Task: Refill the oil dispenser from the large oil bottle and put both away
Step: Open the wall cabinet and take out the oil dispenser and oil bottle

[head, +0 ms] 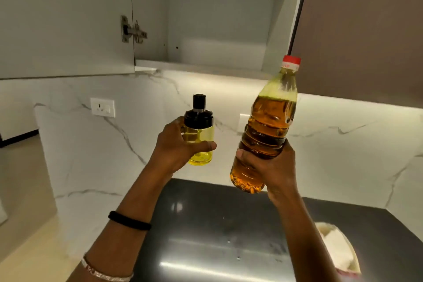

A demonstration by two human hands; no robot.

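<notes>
In the left hand [176, 146], the black-lidded oil dispenser [199, 144] has a clear, pale yellow body. In the right hand [272, 165], the red-capped large oil bottle [266, 121] shows amber-orange oil, turning greenish yellow toward the neck. Behind both hands the wall [119, 149] is white marble with thin grey veins, and a white socket [102, 107] sits left of the left hand. Below the hands the counter [206, 236] is glossy dark grey. A black band [129, 220] and a silvery bracelet [105, 273] ring the left forearm. Above the hands the cabinet [217, 18] is white inside. Its door [366, 18], above the right hand, is taupe.
</notes>
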